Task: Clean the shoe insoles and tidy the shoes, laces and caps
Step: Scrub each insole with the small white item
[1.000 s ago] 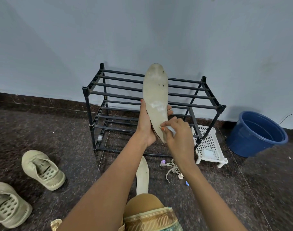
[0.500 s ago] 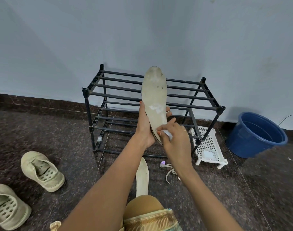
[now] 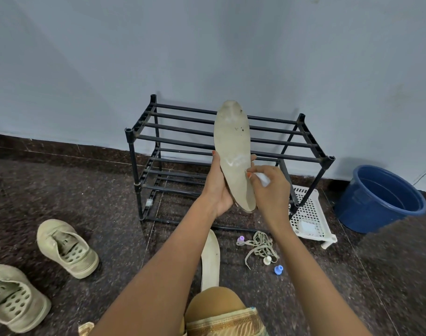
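Note:
My left hand (image 3: 218, 187) holds a beige insole (image 3: 233, 146) upright by its lower half, in front of the rack. The insole bears dark specks near its top and a white smear at mid-length. My right hand (image 3: 267, 190) pinches a small white wipe (image 3: 262, 178) against the insole's right edge. A second insole (image 3: 210, 259) lies flat on the floor below my arms. Two beige shoes (image 3: 66, 248) (image 3: 13, 299) sit on the floor at the left. A tangle of laces (image 3: 261, 244) lies beside three small caps: purple (image 3: 241, 239), white (image 3: 267, 260) and blue (image 3: 278, 269).
A black two-tier metal rack (image 3: 231, 141) stands against the pale blue wall. A small white perforated stool (image 3: 308, 217) sits to its right. A blue bucket (image 3: 379, 197) stands at the far right. The floor is dark speckled stone. My knee (image 3: 216, 301) shows at the bottom.
My right hand has slid the wipe up along the insole's right edge. The insole has stayed upright in my left hand; the camera has tilted a little.

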The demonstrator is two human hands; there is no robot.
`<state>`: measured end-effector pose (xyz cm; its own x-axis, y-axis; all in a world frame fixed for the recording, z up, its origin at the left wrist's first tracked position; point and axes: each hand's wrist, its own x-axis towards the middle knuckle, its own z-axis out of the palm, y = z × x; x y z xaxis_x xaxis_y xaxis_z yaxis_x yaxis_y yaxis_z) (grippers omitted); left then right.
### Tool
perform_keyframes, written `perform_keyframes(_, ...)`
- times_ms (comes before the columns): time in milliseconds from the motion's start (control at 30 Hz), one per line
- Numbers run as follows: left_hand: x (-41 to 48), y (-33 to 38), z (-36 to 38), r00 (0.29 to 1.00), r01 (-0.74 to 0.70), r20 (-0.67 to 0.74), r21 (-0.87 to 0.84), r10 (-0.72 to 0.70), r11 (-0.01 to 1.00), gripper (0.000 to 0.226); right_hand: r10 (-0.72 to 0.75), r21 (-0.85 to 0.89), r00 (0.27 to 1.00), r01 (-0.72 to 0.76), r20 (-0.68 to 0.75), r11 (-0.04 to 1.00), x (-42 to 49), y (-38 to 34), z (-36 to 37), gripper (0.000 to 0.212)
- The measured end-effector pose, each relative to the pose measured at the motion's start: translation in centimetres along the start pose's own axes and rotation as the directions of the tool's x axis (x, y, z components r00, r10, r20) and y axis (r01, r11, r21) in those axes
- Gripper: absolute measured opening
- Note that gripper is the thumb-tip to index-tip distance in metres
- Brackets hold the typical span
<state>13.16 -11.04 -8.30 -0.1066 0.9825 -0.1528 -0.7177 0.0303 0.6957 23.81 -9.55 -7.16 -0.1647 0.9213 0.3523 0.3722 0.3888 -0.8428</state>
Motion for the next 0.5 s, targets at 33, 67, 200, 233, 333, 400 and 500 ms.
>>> perform_keyframes(33, 0.0, 0.0, -0.2, 1.0, 0.001, 0.002, 0.004, -0.001, 1.0, 0.071, 0.026, 0.024, 1.0, -0.026, 0.012, 0.999, 0.1, 0.2, 0.0, 0.011)
perform_keyframes(67, 0.1, 0.1, -0.5, 1.0, -0.003, -0.002, 0.015, 0.003, 1.0, 0.067, 0.045, 0.042, 0.999, -0.046, 0.028, 0.998, 0.2, 0.4, 0.0, 0.01)
perform_keyframes(200, 0.3, 0.8, -2.3, 0.996, -0.062, -0.053, 0.119, 0.069, 0.991, 0.035, 0.13, 0.078, 0.986, -0.138, 0.104, 0.987, 0.0, 1.7, 0.7, 0.01)
perform_keyframes(233, 0.4, 1.1, -3.0, 0.995, -0.076, -0.045, 0.159, 0.084, 0.984, 0.029, 0.15, 0.08, 0.98, -0.161, 0.127, 0.984, -0.3, 2.1, 1.1, 0.011)
perform_keyframes(333, 0.4, 1.6, -5.6, 0.996, -0.072, -0.037, 0.283, 0.086, 0.956, 0.03, 0.168, 0.064, 0.965, -0.184, 0.2, 0.981, -1.5, 3.6, 2.6, 0.012)
perform_keyframes(400, 0.1, 1.3, -7.6, 0.994, -0.036, -0.089, 0.333, 0.069, 0.942, 0.032, 0.196, 0.047, 0.948, -0.214, 0.252, 0.976, -2.3, 4.6, 4.0, 0.013)
perform_keyframes(500, -0.4, 0.2, -10.7, 0.987, 0.02, -0.159, 0.345, 0.037, 0.939, 0.032, 0.243, 0.031, 0.914, -0.267, 0.326, 0.963, -3.5, 6.2, 6.1, 0.016)
